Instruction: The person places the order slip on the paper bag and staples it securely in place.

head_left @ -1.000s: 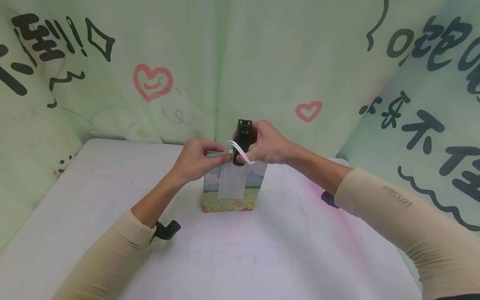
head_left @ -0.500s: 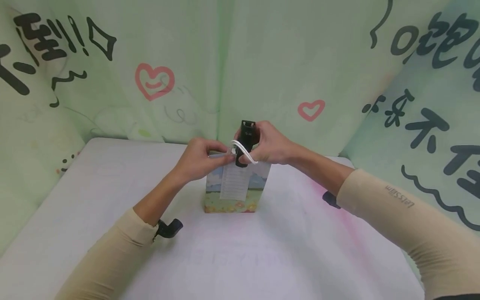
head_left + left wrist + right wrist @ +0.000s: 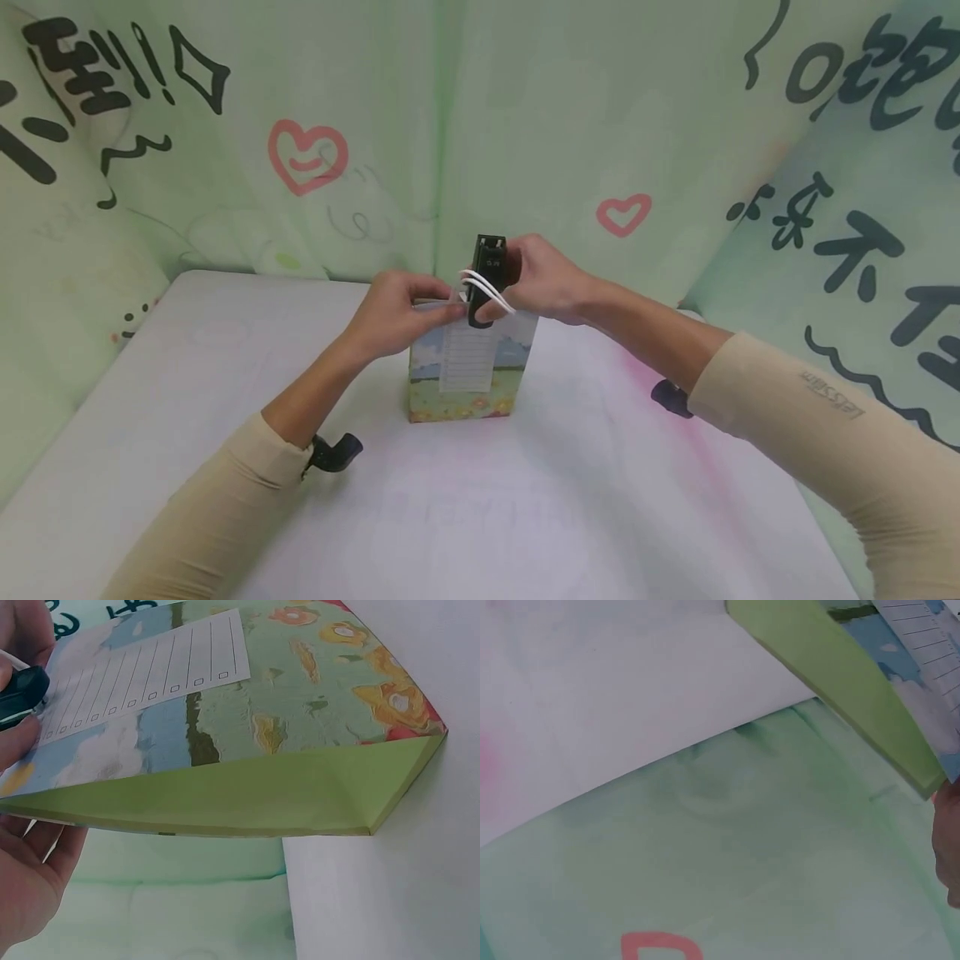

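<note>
An upright paper gift bag (image 3: 459, 407) printed with sky and flowers stands on the table, its green side panel (image 3: 247, 799) showing in the left wrist view. A white ruled slip (image 3: 467, 362) with small check boxes lies against its front, near the top. My left hand (image 3: 386, 315) pinches the bag's top edge at the left, thumb in front. In my right hand (image 3: 543, 282) I grip a black stapler (image 3: 489, 262), held upright with its lower end over the top of the slip. A looped white cord handle (image 3: 487, 287) crosses the stapler.
The bag stands toward the back of a white table (image 3: 420, 517). Behind it hangs a pale green cloth (image 3: 525, 125) with hearts and black lettering. A black wrist camera (image 3: 333, 452) sits on the left wrist, another (image 3: 671, 398) on the right.
Both hands keep their hold on the bag and stapler. The stapler shifts only slightly, and the cord loop over it has spread into two separate strands.
</note>
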Demonstrator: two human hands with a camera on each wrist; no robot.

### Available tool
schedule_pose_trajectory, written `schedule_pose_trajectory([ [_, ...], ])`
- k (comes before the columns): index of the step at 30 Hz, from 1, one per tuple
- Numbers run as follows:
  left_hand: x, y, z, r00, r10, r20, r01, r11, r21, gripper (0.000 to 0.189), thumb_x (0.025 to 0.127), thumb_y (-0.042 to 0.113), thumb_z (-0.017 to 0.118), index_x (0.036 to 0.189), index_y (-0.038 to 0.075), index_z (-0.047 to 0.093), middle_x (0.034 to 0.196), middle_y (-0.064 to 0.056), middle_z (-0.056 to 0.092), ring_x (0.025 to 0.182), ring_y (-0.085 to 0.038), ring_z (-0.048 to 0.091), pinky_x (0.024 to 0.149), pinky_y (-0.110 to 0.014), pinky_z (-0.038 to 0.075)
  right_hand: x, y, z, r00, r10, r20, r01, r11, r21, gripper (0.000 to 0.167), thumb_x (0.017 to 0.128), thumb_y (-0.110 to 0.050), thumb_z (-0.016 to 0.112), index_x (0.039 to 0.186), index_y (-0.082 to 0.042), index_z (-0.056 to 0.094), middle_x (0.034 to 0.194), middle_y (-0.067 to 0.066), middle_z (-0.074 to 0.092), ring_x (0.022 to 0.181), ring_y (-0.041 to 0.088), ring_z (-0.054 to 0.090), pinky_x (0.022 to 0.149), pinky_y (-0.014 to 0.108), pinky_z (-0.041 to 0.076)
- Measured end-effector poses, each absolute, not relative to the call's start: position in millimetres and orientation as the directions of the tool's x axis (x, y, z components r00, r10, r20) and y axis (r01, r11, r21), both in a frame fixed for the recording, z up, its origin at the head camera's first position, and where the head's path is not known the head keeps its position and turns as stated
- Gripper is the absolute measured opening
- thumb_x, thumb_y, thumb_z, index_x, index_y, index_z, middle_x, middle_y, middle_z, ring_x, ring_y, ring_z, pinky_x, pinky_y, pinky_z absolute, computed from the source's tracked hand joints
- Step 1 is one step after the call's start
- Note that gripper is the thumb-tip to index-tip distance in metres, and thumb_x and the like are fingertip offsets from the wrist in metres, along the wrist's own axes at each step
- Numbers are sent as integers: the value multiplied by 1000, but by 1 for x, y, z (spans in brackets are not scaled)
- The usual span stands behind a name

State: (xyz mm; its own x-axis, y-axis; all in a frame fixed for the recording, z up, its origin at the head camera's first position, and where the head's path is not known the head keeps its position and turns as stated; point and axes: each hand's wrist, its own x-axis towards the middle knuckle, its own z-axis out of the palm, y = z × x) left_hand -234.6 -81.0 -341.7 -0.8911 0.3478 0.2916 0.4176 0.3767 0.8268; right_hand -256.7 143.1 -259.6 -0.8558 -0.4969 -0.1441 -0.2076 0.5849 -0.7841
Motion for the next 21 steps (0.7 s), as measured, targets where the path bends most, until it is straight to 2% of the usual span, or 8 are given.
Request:
schedule_pose_trajectory([
  [7, -235, -79, -342, -894, 334, 299, 421, 397, 816, 22, 93, 26, 80, 106, 9, 82, 104, -5, 80, 101, -21, 75, 89, -43, 60, -248, 135, -254, -885, -434, -168, -155, 615, -773, 47, 70, 5, 90, 111, -2, 70, 101, 13, 76, 91, 28, 70, 90, 39, 53],
  [16, -237, -79, -343, -883, 347, 316, 443, 394, 805, 19, 93, 24, 80, 104, 9, 82, 101, -4, 80, 98, -20, 74, 88, -43, 61, -250, 136, -258, -877, -473, -85, -265, 623, -736, 47, 68, 0, 93, 111, -5, 74, 101, 10, 77, 91, 27, 70, 90, 41, 54],
  [21, -236, -79, -343, -886, 345, 311, 438, 403, 804, 18, 93, 24, 80, 105, 10, 82, 100, -3, 80, 96, -20, 73, 87, -42, 60, -253, 137, -264, -873, -485, -53, -287, 598, -749, 46, 67, -1, 93, 109, -4, 74, 103, 10, 76, 93, 28, 68, 88, 41, 54],
])
